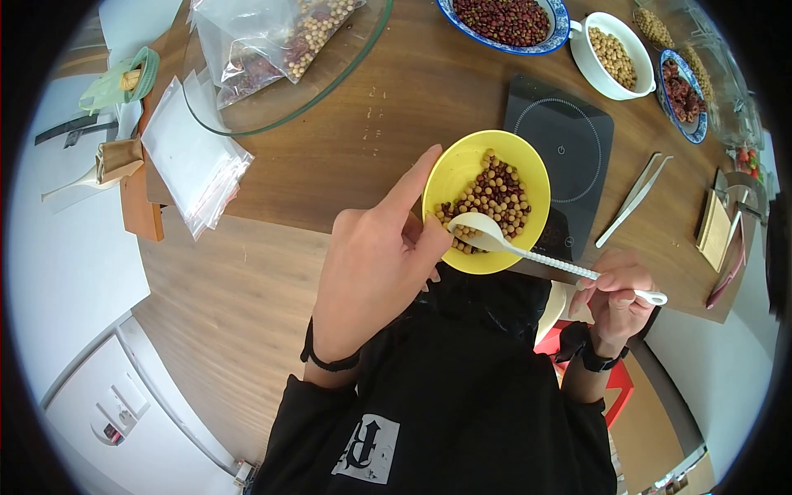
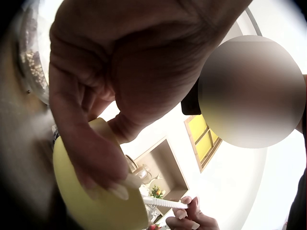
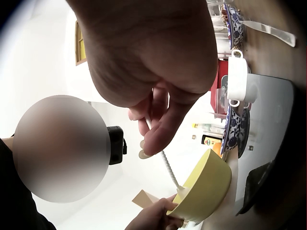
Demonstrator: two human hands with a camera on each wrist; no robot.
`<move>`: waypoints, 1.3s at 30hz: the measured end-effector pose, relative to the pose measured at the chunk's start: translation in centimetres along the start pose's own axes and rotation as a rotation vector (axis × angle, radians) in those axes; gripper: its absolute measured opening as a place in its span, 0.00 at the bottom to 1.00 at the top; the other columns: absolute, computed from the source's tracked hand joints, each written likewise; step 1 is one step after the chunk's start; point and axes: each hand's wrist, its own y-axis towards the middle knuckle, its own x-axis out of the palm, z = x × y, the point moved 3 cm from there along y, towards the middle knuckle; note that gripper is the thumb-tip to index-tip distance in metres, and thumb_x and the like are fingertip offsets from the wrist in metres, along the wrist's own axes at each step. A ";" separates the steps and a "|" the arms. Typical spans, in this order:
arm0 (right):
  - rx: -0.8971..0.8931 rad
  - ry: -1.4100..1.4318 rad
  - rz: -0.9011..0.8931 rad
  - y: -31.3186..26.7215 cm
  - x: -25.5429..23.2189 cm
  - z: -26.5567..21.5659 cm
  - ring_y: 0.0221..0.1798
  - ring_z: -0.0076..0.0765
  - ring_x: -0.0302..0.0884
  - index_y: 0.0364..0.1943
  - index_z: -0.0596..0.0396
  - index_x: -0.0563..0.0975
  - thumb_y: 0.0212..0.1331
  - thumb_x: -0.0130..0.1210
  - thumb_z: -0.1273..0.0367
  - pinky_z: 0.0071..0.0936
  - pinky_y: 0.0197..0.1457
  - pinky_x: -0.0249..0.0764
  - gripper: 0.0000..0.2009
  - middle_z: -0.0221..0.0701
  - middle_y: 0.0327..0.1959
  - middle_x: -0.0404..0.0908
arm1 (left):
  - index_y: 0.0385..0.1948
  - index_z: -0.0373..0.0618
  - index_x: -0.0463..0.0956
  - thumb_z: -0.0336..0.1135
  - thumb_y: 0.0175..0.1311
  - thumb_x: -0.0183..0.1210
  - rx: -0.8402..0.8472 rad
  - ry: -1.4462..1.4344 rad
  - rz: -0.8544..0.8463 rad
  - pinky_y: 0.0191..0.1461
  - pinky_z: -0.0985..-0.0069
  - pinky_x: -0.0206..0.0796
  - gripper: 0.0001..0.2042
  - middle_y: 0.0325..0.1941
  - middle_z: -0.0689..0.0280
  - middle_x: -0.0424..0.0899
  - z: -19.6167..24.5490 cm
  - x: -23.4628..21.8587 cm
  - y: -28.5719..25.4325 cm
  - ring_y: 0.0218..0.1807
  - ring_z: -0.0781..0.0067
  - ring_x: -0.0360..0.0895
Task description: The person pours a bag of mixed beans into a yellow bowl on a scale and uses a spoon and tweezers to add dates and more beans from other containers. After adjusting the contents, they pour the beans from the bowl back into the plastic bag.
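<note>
My left hand (image 1: 371, 256) grips the left rim of a yellow bowl (image 1: 535, 177), with the thumb at the inside edge. In the left wrist view its fingers press along the bowl's outer wall (image 2: 76, 191). Dried yellow beans and dark red beans (image 1: 501, 194) lie mixed in the bowl. A white spoon (image 1: 544, 260) reaches over the near rim, a few yellow beans in its scoop. My right hand (image 1: 619, 297) pinches the ribbed handle near its end. The right wrist view shows the bowl tilted (image 3: 211, 187), with the spoon dipping into it.
Behind the bowl lies a black induction cooktop (image 1: 577, 124), with tweezers (image 1: 634, 200) to its right. A dish of red beans (image 1: 502, 23), a white pot of yellow beans (image 1: 612, 59) and a smaller patterned dish (image 1: 683, 95) stand farther back. Plastic bags (image 1: 194, 148) and a glass tray (image 1: 363, 58) sit left.
</note>
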 end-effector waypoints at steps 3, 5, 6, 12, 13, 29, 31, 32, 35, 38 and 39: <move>-0.017 -0.011 0.001 0.0 0.2 0.0 0.19 0.26 0.77 0.35 0.58 0.80 0.74 0.51 0.59 0.21 0.24 0.70 0.16 0.39 0.29 0.84 | 0.67 0.43 0.70 0.26 0.62 0.58 -0.002 0.001 -0.005 0.29 0.72 0.77 0.27 0.19 0.57 0.83 0.0 0.0 0.0 0.20 0.65 0.84; -0.032 -0.034 -0.021 -0.1 0.1 0.0 0.20 0.27 0.77 0.34 0.57 0.81 0.74 0.52 0.58 0.22 0.24 0.70 0.17 0.38 0.29 0.84 | 0.67 0.43 0.70 0.26 0.62 0.57 -0.006 -0.001 -0.012 0.29 0.72 0.77 0.27 0.19 0.57 0.83 0.1 0.1 0.0 0.20 0.65 0.84; -0.031 -0.034 -0.021 -0.2 0.2 -0.1 0.20 0.27 0.77 0.34 0.57 0.81 0.74 0.52 0.58 0.22 0.24 0.70 0.17 0.38 0.29 0.84 | 0.67 0.43 0.70 0.25 0.62 0.57 -0.001 -0.010 -0.010 0.29 0.72 0.77 0.27 0.19 0.57 0.83 0.0 0.1 0.0 0.20 0.65 0.84; 0.046 0.028 0.040 -0.4 0.0 0.0 0.23 0.29 0.77 0.33 0.57 0.81 0.71 0.54 0.56 0.23 0.25 0.70 0.18 0.37 0.29 0.83 | 0.67 0.43 0.70 0.25 0.62 0.57 -0.011 -0.030 -0.006 0.29 0.72 0.77 0.27 0.19 0.57 0.83 0.0 0.0 0.0 0.20 0.65 0.84; 0.046 0.027 0.035 -0.4 -0.1 0.1 0.22 0.29 0.77 0.33 0.56 0.82 0.71 0.55 0.56 0.23 0.25 0.70 0.18 0.37 0.28 0.83 | 0.67 0.43 0.70 0.25 0.62 0.57 -0.015 -0.026 -0.008 0.29 0.71 0.77 0.27 0.19 0.57 0.83 -0.1 0.0 0.0 0.19 0.65 0.84; -0.067 -0.118 -0.072 0.1 0.7 -0.8 0.26 0.31 0.80 0.33 0.56 0.85 0.68 0.55 0.52 0.24 0.26 0.72 0.21 0.35 0.27 0.85 | 0.68 0.46 0.71 0.23 0.62 0.51 0.017 0.001 0.028 0.26 0.79 0.77 0.28 0.19 0.62 0.83 -0.4 0.1 -0.1 0.18 0.77 0.82; -0.070 -0.112 -0.082 0.1 0.4 -0.8 0.26 0.32 0.80 0.33 0.56 0.85 0.68 0.55 0.52 0.24 0.26 0.72 0.21 0.35 0.27 0.85 | 0.66 0.42 0.70 0.26 0.61 0.57 -0.027 -0.012 -0.008 0.29 0.71 0.77 0.27 0.20 0.56 0.83 -0.3 0.0 -0.1 0.20 0.64 0.84; -0.074 -0.108 -0.090 0.1 0.3 -0.8 0.26 0.32 0.80 0.33 0.56 0.85 0.68 0.55 0.52 0.23 0.26 0.71 0.21 0.35 0.28 0.85 | 0.66 0.42 0.70 0.26 0.61 0.57 -0.027 -0.013 -0.009 0.29 0.71 0.77 0.27 0.20 0.56 0.83 -0.3 0.0 -0.1 0.20 0.64 0.84; -0.017 -0.069 -0.073 -0.2 0.5 -0.5 0.26 0.32 0.80 0.33 0.56 0.85 0.68 0.55 0.52 0.23 0.26 0.71 0.20 0.35 0.28 0.85 | 0.66 0.41 0.70 0.26 0.62 0.57 -0.013 -0.004 0.001 0.29 0.71 0.77 0.27 0.20 0.56 0.84 -0.4 0.1 0.0 0.20 0.64 0.84; 0.009 -0.063 -0.009 -0.6 0.9 0.0 0.25 0.33 0.80 0.32 0.57 0.85 0.68 0.55 0.53 0.24 0.26 0.71 0.20 0.36 0.28 0.86 | 0.66 0.41 0.70 0.26 0.62 0.57 -0.010 -0.001 0.017 0.29 0.72 0.77 0.27 0.20 0.56 0.84 -0.4 0.1 0.0 0.20 0.64 0.84; 0.008 -0.062 -0.009 -0.5 1.2 0.0 0.25 0.33 0.80 0.32 0.57 0.85 0.68 0.55 0.53 0.24 0.26 0.71 0.20 0.36 0.28 0.86 | 0.66 0.41 0.70 0.26 0.62 0.57 -0.012 0.002 0.014 0.29 0.72 0.77 0.27 0.20 0.56 0.84 -0.4 0.1 0.0 0.19 0.64 0.84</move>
